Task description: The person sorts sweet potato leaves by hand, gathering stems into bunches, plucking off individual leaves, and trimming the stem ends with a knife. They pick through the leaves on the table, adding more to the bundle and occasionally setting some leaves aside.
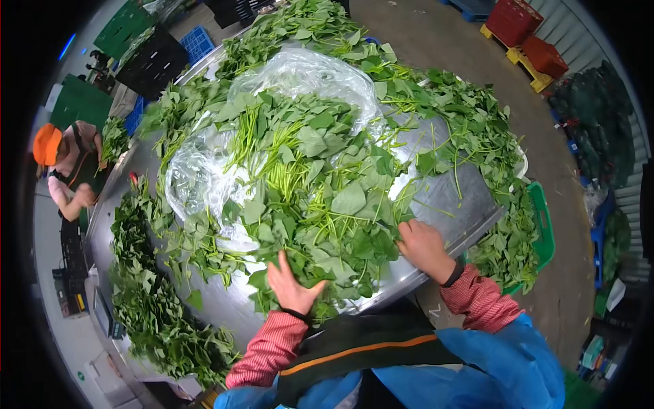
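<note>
A large heap of leafy green stems (306, 160) lies on a metal table in front of me, partly over clear plastic bags. My left hand (291, 288) rests on the heap's near edge, thumb and fingers spread, palm down on leaves. At the heap's right near edge, my right hand (424, 247) has its fingers bent together around some leaves; the fingertips are partly hidden. One clear plastic bag (306, 68) lies crumpled behind the heap, and another plastic bag (197, 178) lies to its left.
The metal table (470, 198) has more greens along its left, back and right sides. A green crate (543, 225) with greens stands at the right. A person in an orange cap (48, 144) handles greens at the far left. Red crates (512, 20) sit on yellow pallets at the back right.
</note>
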